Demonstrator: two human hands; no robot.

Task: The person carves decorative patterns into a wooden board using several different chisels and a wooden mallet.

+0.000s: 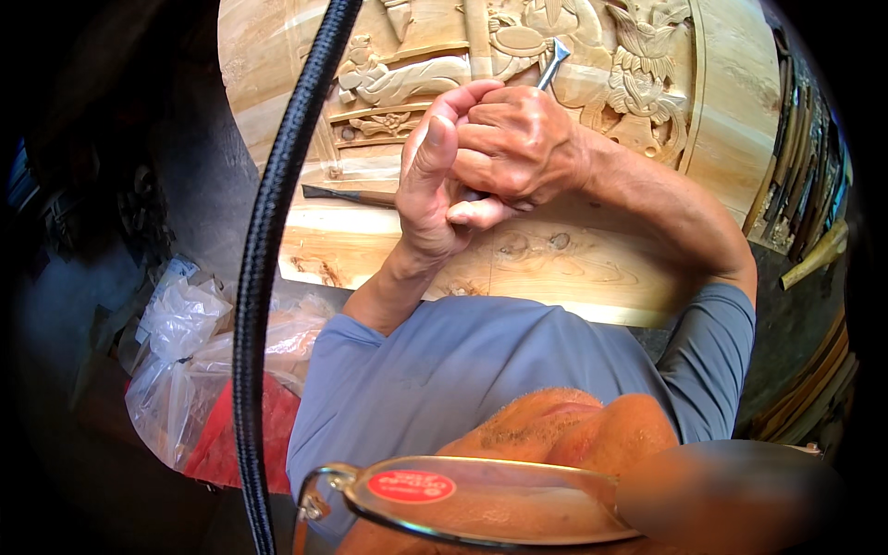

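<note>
My right hand [523, 139] is closed in a fist around a chisel [555, 65], whose flared steel blade points up and away over the carving. Its handle is mostly hidden in the fist. Against the fist's left side rests my left hand [424, 190], palm turned toward it, thumb and forefinger stretched up and apart; its other fingers are largely hidden. Both hands are above a pale carved wooden panel [735, 92] with figures and foliage in relief. A second chisel [344, 194], dark-bladed with a wooden handle, lies to the left, its handle end hidden behind the left hand.
A black braided cable [268, 213] hangs across the left side. Many long tools [795, 157] lie in a row at the right, near a pale wooden mallet or handle [816, 254]. Clear plastic bags [185, 370] rest over something red [245, 435] at lower left.
</note>
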